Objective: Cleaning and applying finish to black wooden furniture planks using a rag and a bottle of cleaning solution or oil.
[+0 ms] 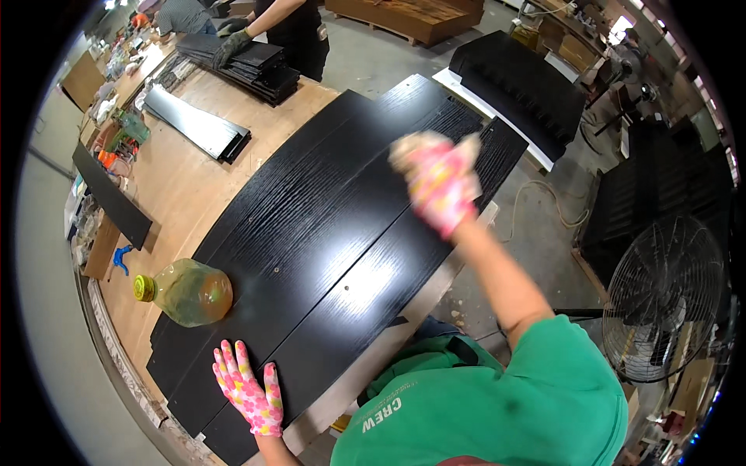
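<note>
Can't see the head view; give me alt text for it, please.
The person's pink-gloved right hand holds a motion-blurred tan cloth over glossy black boards, while the pink-gloved left hand lies open on them. A capped bottle of liquid sits near the left hand. Across the wooden table, a gloved co-worker handles stacked black strips.

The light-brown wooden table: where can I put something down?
The table has bare wood between the long loose black board and the curved edge of the wide black wood-grained panels. The panels are open between the pink-flowered-gloved left hand and right hand. It's crowded along the table's left edge, with mixed clutter, and under the stacked black boards.
</note>
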Demonstrator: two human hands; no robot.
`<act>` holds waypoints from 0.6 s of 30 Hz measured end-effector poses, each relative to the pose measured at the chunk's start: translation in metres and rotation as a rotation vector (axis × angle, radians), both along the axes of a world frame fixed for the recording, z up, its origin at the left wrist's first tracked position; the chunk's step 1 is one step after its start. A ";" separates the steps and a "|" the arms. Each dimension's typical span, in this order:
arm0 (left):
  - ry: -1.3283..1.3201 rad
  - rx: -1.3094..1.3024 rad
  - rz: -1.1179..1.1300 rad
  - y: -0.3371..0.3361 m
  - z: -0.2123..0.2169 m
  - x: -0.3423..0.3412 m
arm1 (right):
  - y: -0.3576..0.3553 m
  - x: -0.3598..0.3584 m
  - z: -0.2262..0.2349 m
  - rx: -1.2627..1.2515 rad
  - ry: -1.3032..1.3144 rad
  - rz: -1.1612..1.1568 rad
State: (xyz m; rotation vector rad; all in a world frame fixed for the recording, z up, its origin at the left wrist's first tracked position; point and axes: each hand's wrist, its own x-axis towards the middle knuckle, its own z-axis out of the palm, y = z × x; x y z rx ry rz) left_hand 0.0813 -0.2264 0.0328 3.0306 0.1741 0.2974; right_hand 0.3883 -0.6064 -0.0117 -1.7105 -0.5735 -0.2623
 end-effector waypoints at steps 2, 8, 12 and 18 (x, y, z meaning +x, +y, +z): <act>0.005 -0.012 -0.006 0.001 0.001 0.001 | 0.102 -0.079 -0.008 -0.038 -0.057 -0.113; 0.019 -0.067 -0.007 0.001 0.004 0.002 | 0.003 0.026 0.058 -0.710 -0.535 -0.012; 0.064 -0.099 -0.045 -0.003 0.009 0.008 | -0.083 0.070 0.038 -1.166 -0.105 -0.921; 0.017 -0.095 -0.051 -0.001 0.005 0.005 | -0.091 0.104 0.049 -0.990 0.286 -1.013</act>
